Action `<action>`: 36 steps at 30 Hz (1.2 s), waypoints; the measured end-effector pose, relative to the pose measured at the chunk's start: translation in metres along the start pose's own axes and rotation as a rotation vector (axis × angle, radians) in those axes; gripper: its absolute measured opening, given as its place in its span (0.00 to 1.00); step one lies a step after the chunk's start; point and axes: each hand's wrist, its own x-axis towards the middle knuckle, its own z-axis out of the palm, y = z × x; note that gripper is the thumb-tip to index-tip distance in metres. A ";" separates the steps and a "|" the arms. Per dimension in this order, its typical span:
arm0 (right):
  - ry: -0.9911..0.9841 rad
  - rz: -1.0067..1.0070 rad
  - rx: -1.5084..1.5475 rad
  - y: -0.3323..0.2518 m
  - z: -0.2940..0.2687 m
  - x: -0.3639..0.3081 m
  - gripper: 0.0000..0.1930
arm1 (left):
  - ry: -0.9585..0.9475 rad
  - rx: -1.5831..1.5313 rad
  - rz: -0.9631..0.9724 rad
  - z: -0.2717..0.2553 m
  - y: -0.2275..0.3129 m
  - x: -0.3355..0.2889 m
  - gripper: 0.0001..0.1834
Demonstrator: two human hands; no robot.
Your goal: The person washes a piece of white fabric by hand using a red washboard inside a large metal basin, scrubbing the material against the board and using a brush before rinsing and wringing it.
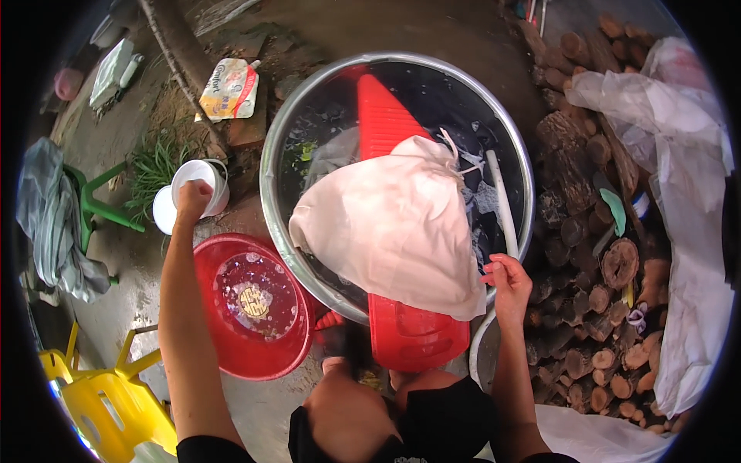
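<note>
A pale pink cloth bag with drawstrings (394,216) lies spread over a red ridged washboard (421,332). The board leans in a large round metal tub (272,181) of dark, sudsy water. At the left, my left hand (194,194) is inside a small white bucket (218,202), its fingers curled together; what they hold, if anything, is hidden. My right hand (509,287) hovers at the tub's right rim beside the cloth's lower corner, fingers loosely bent and apart, nothing visible in them. A white hose (502,204) hangs over the rim just above it.
A red basin (305,339) of sudsy water sits left of my legs, with a white lid (164,210) beside the bucket. Stacked logs (575,224) and plastic sheeting (695,255) line the right. Yellow (127,409) and green (104,197) stools and a refill pouch (230,90) are leftward.
</note>
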 end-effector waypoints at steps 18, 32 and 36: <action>-0.429 -0.643 -0.463 0.029 0.059 -0.047 0.17 | -0.171 -0.114 0.846 0.084 0.346 -0.179 0.28; -0.044 0.156 -0.730 0.047 -0.004 -0.013 0.11 | -0.001 0.320 0.339 0.055 0.254 -0.131 0.18; -0.192 0.106 -0.850 0.066 -0.016 -0.007 0.15 | 0.066 0.158 0.355 0.036 0.267 -0.135 0.06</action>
